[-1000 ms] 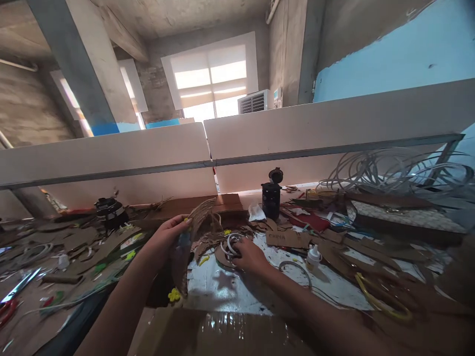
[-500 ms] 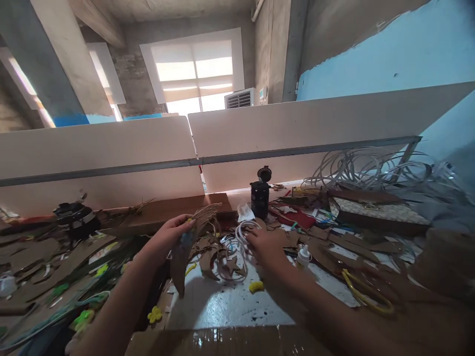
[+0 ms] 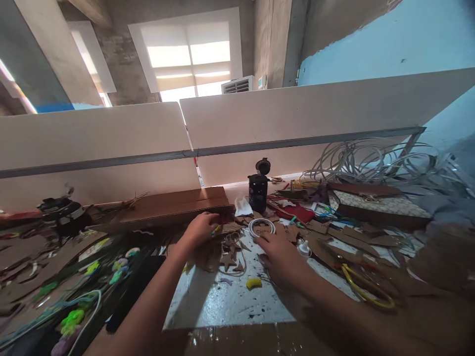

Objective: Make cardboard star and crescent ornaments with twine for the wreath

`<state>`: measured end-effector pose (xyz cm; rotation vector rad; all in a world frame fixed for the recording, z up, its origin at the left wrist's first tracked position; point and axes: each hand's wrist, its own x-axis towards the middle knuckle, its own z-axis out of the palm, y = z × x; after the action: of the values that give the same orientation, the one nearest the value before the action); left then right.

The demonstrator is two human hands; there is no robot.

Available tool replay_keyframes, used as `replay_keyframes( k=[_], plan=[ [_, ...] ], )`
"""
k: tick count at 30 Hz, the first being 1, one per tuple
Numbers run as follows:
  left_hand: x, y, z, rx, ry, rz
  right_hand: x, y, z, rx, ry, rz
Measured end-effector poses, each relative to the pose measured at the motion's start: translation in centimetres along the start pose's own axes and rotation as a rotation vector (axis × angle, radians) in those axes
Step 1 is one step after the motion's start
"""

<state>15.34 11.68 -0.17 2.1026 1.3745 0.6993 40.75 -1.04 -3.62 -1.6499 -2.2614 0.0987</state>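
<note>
My left hand (image 3: 202, 230) is over the middle of the table, just in front of the cardboard box, with fingers curled. A small yellow bit shows at its fingertips; what else they hold is hidden. My right hand (image 3: 278, 254) has its fingertips closed on the near edge of a white ring of coiled tubing (image 3: 261, 227), which is over a printed cardboard piece. Between the hands lie cardboard stars (image 3: 227, 260) tangled with twine. A curved yellow piece (image 3: 254, 283) and a small purple piece (image 3: 225, 281) lie on the white tabletop (image 3: 208, 306).
Behind the hands are the cardboard box (image 3: 174, 205) and a black lidded bottle (image 3: 258, 193). A glue bottle (image 3: 304, 248) and yellow-handled scissors (image 3: 365, 289) are to the right. Farther right sit a patterned bag (image 3: 378, 207) and coiled clear tubing (image 3: 356, 163). Cardboard scraps cover the left.
My left hand has lowered the crescent-shaped cardboard piece with fringe, no longer seen raised. The white ring has come away from the tangled stars and twine. The view has shifted slightly.
</note>
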Motion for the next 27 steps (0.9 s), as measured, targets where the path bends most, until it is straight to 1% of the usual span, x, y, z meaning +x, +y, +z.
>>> replay_keyframes(
  k=[2, 5, 7, 10, 11, 13, 15, 17, 20, 23, 25, 27],
  plan=[
    [-1.7, -0.4, -0.2, 0.065, 0.004, 0.026, -2.3, 0.1, -0.6, 0.077, -0.085, -0.056],
    [-5.3, -1.2, -0.6, 0.128, -0.030, 0.031, -6.5, 0.7, -1.3, 0.278, -0.193, -0.128],
    [-7.6, -1.8, -0.5, 0.178, -0.070, 0.027, -9.5, 1.2, -1.9, 0.357, -0.222, -0.111],
    [-9.7, -2.7, 0.1, 0.405, -0.128, 0.062, -13.6, 2.3, -2.9, 0.370, -0.188, -0.021],
    [-9.9, -2.9, 0.4, 0.504, -0.128, 0.065, -14.8, 2.6, -3.3, 0.366, -0.166, 0.015],
    [-9.9, -3.0, 1.0, 0.649, -0.091, 0.036, -17.1, 3.4, -3.7, 0.360, -0.112, 0.086],
    [-9.5, -2.7, 1.5, 0.716, -0.025, -0.023, -19.4, 4.2, -3.7, 0.355, -0.062, 0.138],
    [-9.3, -2.2, 2.0, 0.737, 0.018, -0.065, -21.4, 5.0, -3.4, 0.364, -0.029, 0.171],
    [-9.9, -0.7, 2.4, 0.754, 0.020, -0.075, -24.1, 6.4, -2.9, 0.389, -0.014, 0.209],
    [-12.3, 0.9, 2.7, 0.750, -0.030, -0.036, -26.1, 7.5, -2.2, 0.391, -0.024, 0.238],
    [-14.9, 1.5, 2.9, 0.722, -0.076, -0.028, -27.0, 8.1, -1.6, 0.392, -0.026, 0.246],
    [-18.1, 1.3, 3.4, 0.677, -0.098, -0.048, -27.5, 8.4, -0.8, 0.404, -0.003, 0.250]
  ],
)
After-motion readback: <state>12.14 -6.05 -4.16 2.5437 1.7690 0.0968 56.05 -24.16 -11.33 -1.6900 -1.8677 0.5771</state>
